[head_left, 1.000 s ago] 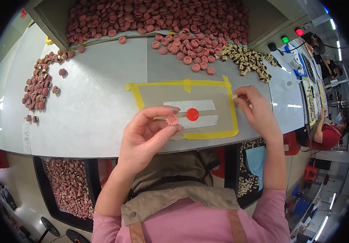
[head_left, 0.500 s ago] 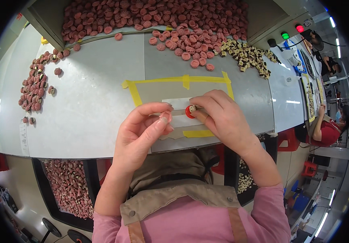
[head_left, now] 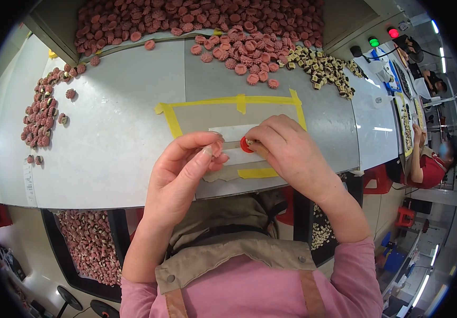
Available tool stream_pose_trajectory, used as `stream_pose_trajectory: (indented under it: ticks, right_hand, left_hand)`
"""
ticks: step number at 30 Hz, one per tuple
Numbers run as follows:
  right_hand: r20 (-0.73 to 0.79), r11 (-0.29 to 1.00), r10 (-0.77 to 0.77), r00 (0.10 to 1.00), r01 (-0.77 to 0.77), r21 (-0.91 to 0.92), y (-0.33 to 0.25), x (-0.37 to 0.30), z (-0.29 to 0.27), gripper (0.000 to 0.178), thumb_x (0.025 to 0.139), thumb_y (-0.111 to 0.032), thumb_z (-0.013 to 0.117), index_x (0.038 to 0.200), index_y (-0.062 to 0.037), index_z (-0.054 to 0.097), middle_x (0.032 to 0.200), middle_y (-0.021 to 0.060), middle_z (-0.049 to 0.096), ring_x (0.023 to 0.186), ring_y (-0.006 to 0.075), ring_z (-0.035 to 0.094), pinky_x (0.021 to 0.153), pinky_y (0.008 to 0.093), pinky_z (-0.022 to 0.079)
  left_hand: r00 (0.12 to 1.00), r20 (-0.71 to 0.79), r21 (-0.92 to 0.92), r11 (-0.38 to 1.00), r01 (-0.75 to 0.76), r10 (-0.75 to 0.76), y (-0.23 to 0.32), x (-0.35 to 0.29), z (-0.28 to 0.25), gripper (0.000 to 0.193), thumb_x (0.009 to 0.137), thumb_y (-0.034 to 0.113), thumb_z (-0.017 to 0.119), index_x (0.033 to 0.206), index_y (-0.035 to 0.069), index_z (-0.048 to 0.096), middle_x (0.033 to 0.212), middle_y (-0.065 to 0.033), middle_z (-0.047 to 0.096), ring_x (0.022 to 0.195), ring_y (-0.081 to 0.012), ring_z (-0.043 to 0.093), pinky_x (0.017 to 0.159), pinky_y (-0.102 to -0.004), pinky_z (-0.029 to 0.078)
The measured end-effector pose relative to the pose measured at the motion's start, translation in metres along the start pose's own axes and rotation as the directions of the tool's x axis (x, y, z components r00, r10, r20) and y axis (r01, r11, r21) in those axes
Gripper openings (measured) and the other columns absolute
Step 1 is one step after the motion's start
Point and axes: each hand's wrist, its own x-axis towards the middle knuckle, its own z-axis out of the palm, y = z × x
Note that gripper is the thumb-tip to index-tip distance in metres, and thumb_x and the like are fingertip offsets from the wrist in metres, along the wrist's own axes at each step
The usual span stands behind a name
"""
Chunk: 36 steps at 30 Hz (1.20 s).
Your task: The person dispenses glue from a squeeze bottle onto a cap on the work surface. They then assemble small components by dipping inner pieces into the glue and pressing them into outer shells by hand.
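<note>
Left hand: thumb and fingertips of the left hand [head_left: 176, 165] pinched on a small pink piece [head_left: 216, 149], raised just left of the red disc
Right hand: fingertips of the right hand [head_left: 286, 149] gathered at the red disc [head_left: 245, 145]; a pale bit shows there, but whether they grip it cannot be told
Between the hands: a narrow gap; the two hands do not touch
Red disc: round, partly covered by the right fingertips, among the white strips [head_left: 220, 134] on the counter [head_left: 117, 122]
Yellow tape: a frame of yellow tape [head_left: 173, 123] around the strips, its near side partly behind the hands
Pink pile: loose scalloped pink pieces [head_left: 252, 50] spilling forward from a larger pink mass [head_left: 202, 16] in the opening at the far edge
Cream-and-dark pieces: a heap of cream-and-dark pieces [head_left: 321, 69] right of the pink pile
Far left: a cluster of pink pieces with pale fillings [head_left: 40, 114]
Below the counter: a black tray [head_left: 120, 228] of pink-and-pale pieces at left
Off to the right: a co-worker in red [head_left: 434, 168] beside another work surface
</note>
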Motion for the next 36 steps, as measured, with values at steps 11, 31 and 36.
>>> stream_pose_trajectory:
  ticks: [11,31,36]
  right_hand:
    - [-0.014,0.711,0.303,0.953,-0.216,0.669,-0.019,-0.011,0.007,0.012,0.084,-0.008,0.061,0.094,-0.0027,0.055,0.088,0.0072,0.055,0.075,0.0158,0.055,0.067,0.0278,0.046]
    - [-0.100,0.746,0.232,0.968,-0.111,0.656,-0.041,-0.003,0.013,0.022,0.087,-0.019,0.061,0.097,-0.0030,0.051,0.094,0.0068,0.051,0.081,0.0155,0.051,0.071,0.0263,0.044]
    - [-0.207,0.911,-0.008,0.978,0.092,0.403,-0.035,0.007,0.000,0.035,0.077,-0.023,0.070,0.103,-0.0052,0.056,0.092,0.0058,0.052,0.088,0.0218,0.052,0.069,0.0301,0.047]
  left_hand:
    - [1.000,-0.010,0.043,0.999,0.017,-0.016,0.007,-0.005,0.006,0.025,0.091,0.012,0.054,0.113,0.001,0.052,0.103,-0.0064,0.057,0.090,-0.0114,0.053,0.079,-0.0244,0.044]
    - [0.973,0.079,0.273,0.934,-0.232,0.218,-0.001,-0.006,0.005,0.020,0.086,-0.001,0.056,0.106,-0.003,0.056,0.109,-0.0110,0.056,0.098,-0.0158,0.056,0.085,-0.0270,0.046]
    - [0.993,0.115,0.170,0.985,-0.010,-0.010,0.008,-0.006,0.000,0.035,0.086,0.001,0.058,0.119,0.000,0.047,0.107,-0.0122,0.058,0.096,-0.0155,0.057,0.085,-0.0273,0.047]
